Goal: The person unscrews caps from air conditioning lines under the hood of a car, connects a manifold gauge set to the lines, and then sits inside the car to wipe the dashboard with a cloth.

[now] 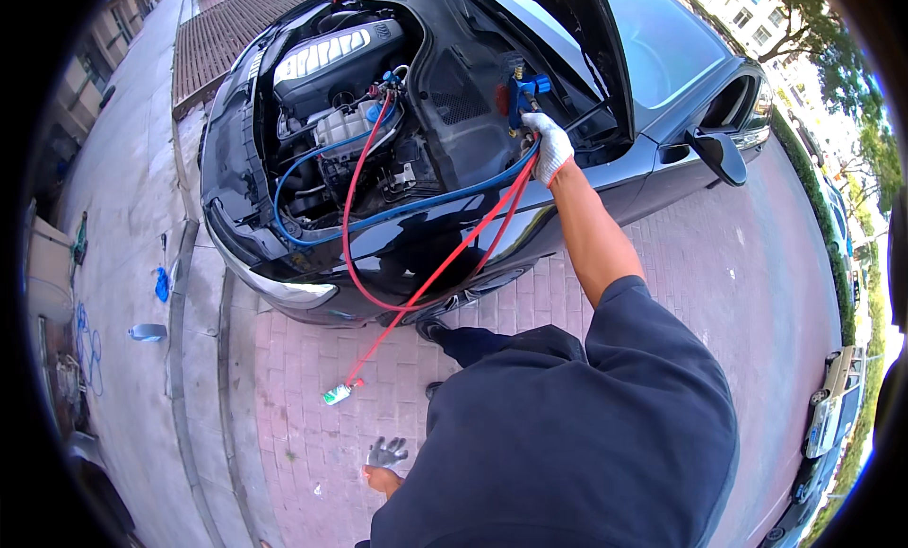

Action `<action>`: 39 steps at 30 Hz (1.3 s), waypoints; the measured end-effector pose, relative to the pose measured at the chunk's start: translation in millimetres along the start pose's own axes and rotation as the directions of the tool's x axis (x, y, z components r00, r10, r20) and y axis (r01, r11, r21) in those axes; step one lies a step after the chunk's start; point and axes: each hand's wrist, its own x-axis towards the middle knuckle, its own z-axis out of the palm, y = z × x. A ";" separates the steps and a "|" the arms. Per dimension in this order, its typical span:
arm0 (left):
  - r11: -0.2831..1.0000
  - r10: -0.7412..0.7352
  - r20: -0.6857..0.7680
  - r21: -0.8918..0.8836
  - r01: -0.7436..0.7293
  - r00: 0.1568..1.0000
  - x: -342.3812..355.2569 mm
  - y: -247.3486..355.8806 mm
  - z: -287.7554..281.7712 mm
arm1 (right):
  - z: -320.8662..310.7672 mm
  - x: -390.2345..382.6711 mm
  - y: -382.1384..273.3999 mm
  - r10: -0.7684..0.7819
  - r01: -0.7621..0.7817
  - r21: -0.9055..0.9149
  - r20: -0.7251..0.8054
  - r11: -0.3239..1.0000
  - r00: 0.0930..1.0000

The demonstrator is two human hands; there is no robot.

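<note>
My right hand (550,151), in a white knit glove, is closed round the hoses just below a blue manifold gauge set (523,96) over the car's fender. A blue hose (407,212) and a red hose (352,203) run from there into the engine bay (345,122). Another red hose (445,271) slants down to a small green and white can (337,394); whether the can hangs or touches the paving cannot be told. Low on the left, my left hand (386,455), gloved with a grey palm, has its fingers spread and holds nothing.
The black car (426,250) stands before me, its hood (567,18) raised. Its side mirror (719,156) sticks out at right. Leftward are a curb (180,359), a pale blue bottle (148,332) and a blue coiled hose (90,349). Parked vehicles (832,406) line the far right.
</note>
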 end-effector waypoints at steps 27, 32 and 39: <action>0.954 0.003 -0.460 0.266 0.135 0.888 -233.5 -80.7 -1.3 | -97.9 326.4 -57.7 -0.110 0.141 -0.641 0.090 0.754 0.990; 0.967 -0.046 -0.419 0.209 0.145 0.907 -254.4 -92.3 8.0 | -78.8 310.0 -65.7 -0.175 0.023 -0.960 -0.028 0.280 0.984; 0.996 -0.075 -0.211 0.023 0.082 0.975 -261.0 -103.0 15.2 | -64.2 192.1 -73.3 -0.370 0.057 -0.982 0.122 -0.180 0.921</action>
